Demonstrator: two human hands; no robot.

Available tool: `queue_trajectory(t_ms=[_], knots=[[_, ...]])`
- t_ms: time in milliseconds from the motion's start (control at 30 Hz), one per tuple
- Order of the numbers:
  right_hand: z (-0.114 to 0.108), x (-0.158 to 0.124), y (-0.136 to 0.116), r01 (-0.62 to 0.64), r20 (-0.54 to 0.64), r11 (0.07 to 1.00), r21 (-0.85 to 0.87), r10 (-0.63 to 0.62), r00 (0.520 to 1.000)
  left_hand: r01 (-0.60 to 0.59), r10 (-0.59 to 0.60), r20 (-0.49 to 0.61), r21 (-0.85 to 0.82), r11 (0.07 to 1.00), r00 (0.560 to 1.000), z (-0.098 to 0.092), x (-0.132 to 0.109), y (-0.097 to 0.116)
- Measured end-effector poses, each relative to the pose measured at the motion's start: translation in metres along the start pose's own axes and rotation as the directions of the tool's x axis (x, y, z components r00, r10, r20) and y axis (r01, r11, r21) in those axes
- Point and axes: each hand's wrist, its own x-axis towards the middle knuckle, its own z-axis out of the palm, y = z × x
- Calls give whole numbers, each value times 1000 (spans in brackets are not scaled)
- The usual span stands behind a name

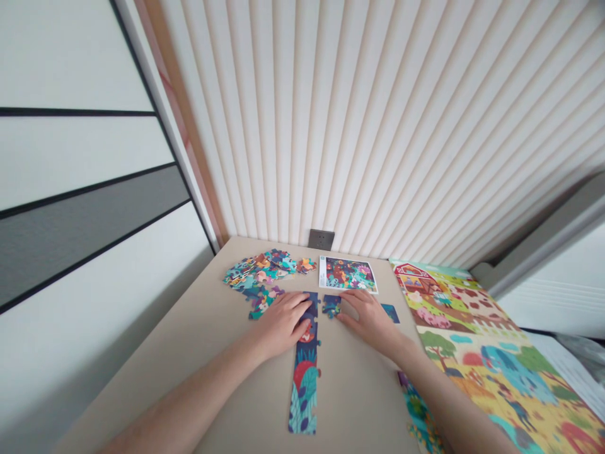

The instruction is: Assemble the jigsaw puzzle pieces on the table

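A tall strip of joined jigsaw pieces, dark blue above with red and teal below, lies flat on the table. Across its upper part rests my left hand, fingers stretched out and thumb apart, covering some of the picture. Just right of the strip's top is a dark blue puzzle piece, separated from it by a narrow gap. My right hand pinches this piece at its right side between thumb and fingers. Beyond my hands lies the printed reference picture.
A heap of loose puzzle pieces spreads at the back left of the table. Another blue piece lies beyond my right wrist. Further pieces sit near my right forearm. Illustrated farm and animal boards cover the right side.
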Motion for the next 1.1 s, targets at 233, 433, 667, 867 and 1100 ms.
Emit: queue_trajectory(t_ms=[233,433,667,867,1100], knots=[[9,17,8,-3,27,1000,-26,4,1000,-10,10,19,11,1000,1000,-3,1,0],[12,21,7,12,63,1000,-13,-11,998,-16,16,4,3,1000,1000,-4,2,2],[9,20,1,25,81,1000,5,-25,996,-19,18,31,14,1000,999,-6,2,3],[13,20,0,48,57,997,55,-51,997,-31,30,38,30,999,999,-6,2,3],[18,22,-2,80,28,993,90,-82,996,-35,33,49,42,999,998,-9,2,6]])
